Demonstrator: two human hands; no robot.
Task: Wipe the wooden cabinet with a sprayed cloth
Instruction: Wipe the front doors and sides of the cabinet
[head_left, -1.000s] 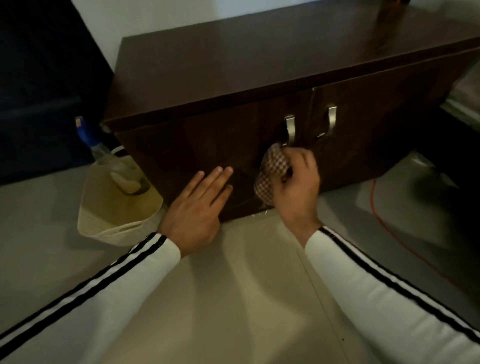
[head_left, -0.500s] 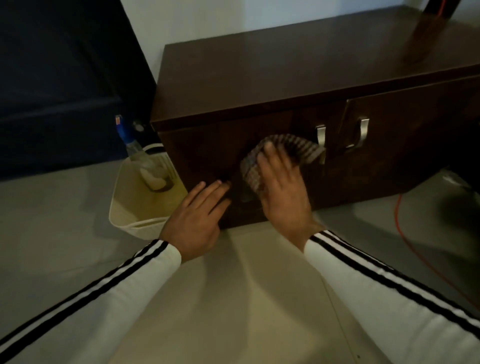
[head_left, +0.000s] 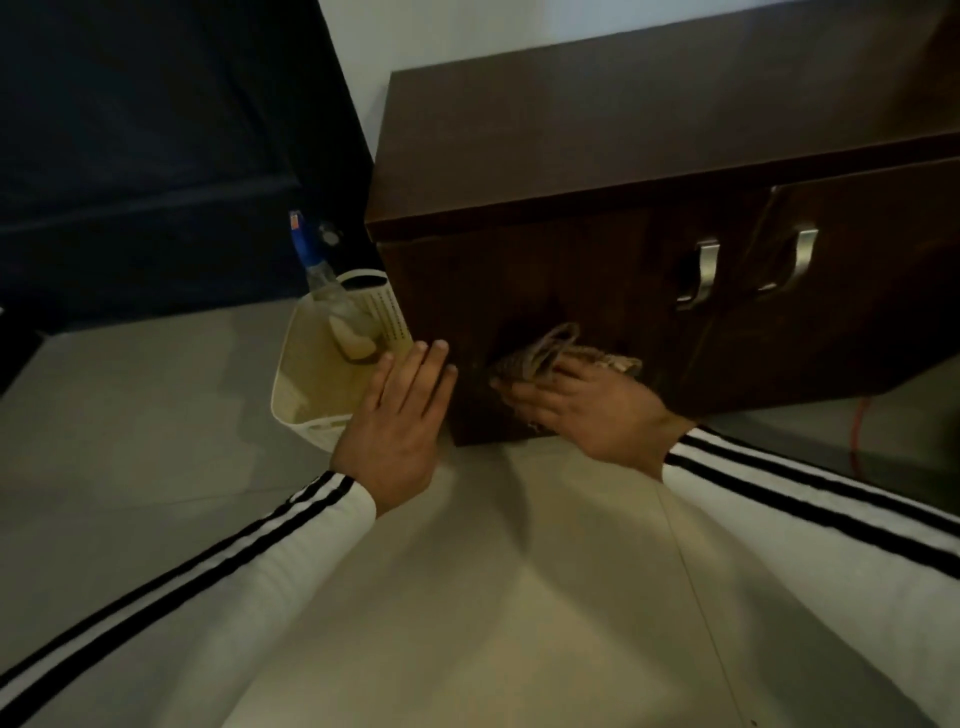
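Wood: the wooden cabinet (head_left: 597, 171) is dark, glossy and stiff; you judge it heavy enough to stay put under your pressure, and it stands on the floor (head_left: 467, 597) against the wall.
Cloth: the checked cloth (head_left: 566, 358) is soft, light and bunched; it lies pressed against the lower left part of the cabinet front, near the bottom edge.
Hold: keep your palm flat over the cloth's middle so the loose folds at the top do not trail; if it is damp, it will likely drag a little on the gloss.
Right hand: your right hand (head_left: 592, 410) lies over the cloth, fingers (head_left: 524, 397) spread flat and pointing left, pinning it to the door.
Left hand: your left hand (head_left: 400, 421) holds nothing; its fingers are straight and together, tips resting at the cabinet's left front corner.
Count, cabinet: 1, with 2 doors and 2 metal handles (head_left: 701, 273).
Count, cloth: 1.
Count, spray bottle: 1 spray bottle (head_left: 324, 275) with a blue top, standing in 1 pale basket (head_left: 306, 410) just beside the cabinet's left side.
Count, hands: 2.
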